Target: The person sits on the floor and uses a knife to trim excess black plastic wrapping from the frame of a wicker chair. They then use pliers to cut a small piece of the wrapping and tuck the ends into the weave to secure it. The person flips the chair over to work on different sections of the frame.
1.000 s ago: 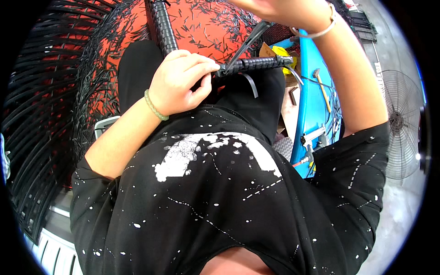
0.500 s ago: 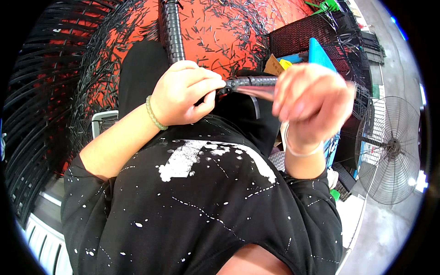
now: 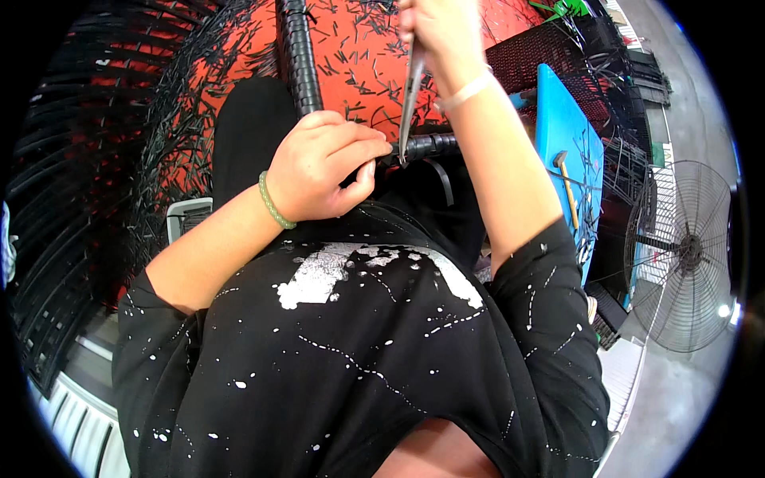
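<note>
My left hand, with a green bead bracelet on the wrist, is closed around the corner of a frame wrapped in black plastic strip. One wrapped bar runs away from me, and another goes off to the right. My right hand is raised beyond the frame, cut off by the top edge of the view. From its closed fingers a slim grey metal tool with a long narrow nose points back toward me. The tool's tip meets the wrapped bar just right of my left fingertips. A loose strip end curls below.
Cut black strip pieces litter the red surface ahead. Long black strips hang at the left. On the right are a blue board with a hammer on it, a dark mesh crate and a large fan.
My right hand has swung left and away from me, so the tool has turned from pointing left to pointing back toward me. My left hand stays on the frame.
</note>
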Tool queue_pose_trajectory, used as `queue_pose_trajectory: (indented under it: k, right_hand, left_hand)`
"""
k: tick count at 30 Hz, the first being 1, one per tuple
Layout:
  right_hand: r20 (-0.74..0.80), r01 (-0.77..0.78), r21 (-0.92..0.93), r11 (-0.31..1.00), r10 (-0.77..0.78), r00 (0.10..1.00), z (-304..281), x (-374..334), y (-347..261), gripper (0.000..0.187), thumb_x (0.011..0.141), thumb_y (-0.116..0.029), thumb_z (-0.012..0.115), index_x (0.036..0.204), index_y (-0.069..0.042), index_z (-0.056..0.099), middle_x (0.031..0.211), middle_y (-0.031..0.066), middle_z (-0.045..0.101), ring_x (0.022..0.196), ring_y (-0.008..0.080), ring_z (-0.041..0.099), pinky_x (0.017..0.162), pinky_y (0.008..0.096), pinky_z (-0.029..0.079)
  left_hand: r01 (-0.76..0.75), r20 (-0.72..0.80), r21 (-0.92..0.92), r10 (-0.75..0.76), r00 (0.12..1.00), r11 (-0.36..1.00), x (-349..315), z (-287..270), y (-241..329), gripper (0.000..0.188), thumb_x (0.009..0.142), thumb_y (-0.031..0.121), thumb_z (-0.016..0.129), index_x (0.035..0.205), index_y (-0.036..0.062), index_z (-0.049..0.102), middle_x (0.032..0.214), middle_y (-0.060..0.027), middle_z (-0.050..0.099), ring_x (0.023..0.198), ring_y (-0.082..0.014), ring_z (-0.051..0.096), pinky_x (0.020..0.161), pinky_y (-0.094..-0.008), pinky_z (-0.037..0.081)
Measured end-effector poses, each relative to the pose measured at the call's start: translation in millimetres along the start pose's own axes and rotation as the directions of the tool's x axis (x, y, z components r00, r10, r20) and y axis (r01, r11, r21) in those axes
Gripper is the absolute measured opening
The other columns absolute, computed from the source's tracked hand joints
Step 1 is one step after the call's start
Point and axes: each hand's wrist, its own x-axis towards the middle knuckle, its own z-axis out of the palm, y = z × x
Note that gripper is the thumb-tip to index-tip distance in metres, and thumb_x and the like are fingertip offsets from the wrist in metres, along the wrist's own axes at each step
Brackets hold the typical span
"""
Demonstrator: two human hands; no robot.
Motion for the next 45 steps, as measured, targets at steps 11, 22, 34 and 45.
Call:
queue_pose_trajectory:
  k: [11,22,34,45]
  right_hand:
    - [0.203,-0.416,0.34,0.843,0.366,0.908,-12,32,74,0.04,0.098,-0.035,0.073,0.066,-0.016,0.057,0.052,-0.0035,0.048,0.04,0.0107,0.042,0.04,0.0264,0.032]
    - [0.153,-0.285,0.705,0.65,0.253,0.955,-83,-39,75,0.041,0.103,-0.035,0.066,0.068,-0.015,0.055,0.053,-0.0022,0.049,0.04,0.0119,0.045,0.039,0.0274,0.034]
    - [0.225,-0.285,0.686,0.67,0.178,0.958,-68,-35,84,0.038,0.102,-0.031,0.068,0.069,-0.015,0.059,0.057,-0.0057,0.051,0.044,0.0065,0.045,0.04,0.0232,0.031]
    - [0.242,-0.263,0.712,0.651,0.124,0.962,-59,-30,92,0.038,0.1,-0.03,0.07,0.067,-0.017,0.058,0.055,-0.0065,0.05,0.041,0.0055,0.041,0.038,0.024,0.029]
  left_hand:
    - [0.021,0.079,0.047,-0.024,0.997,0.999,8,-1,2,0.026,0.079,0.002,0.071,0.105,0.0054,0.072,0.098,-0.0079,0.076,0.082,-0.0235,0.071,0.078,-0.0353,0.052]
    - [0.361,0.53,0.104,-0.359,0.769,0.927,56,-24,19,0.032,0.09,0.017,0.074,0.119,0.0058,0.069,0.086,-0.0123,0.072,0.08,-0.0245,0.07,0.079,-0.0346,0.055]
    - [0.879,0.793,0.121,-0.577,0.194,0.462,98,-15,-4,0.034,0.099,0.014,0.07,0.128,-0.0021,0.062,0.107,-0.0016,0.071,0.095,-0.0057,0.063,0.087,-0.0219,0.051]
    - [0.741,0.751,0.295,-0.625,0.21,0.604,106,-4,6,0.028,0.088,0.01,0.076,0.11,0.0008,0.06,0.095,-0.0017,0.068,0.084,-0.0063,0.062,0.078,-0.0248,0.052]
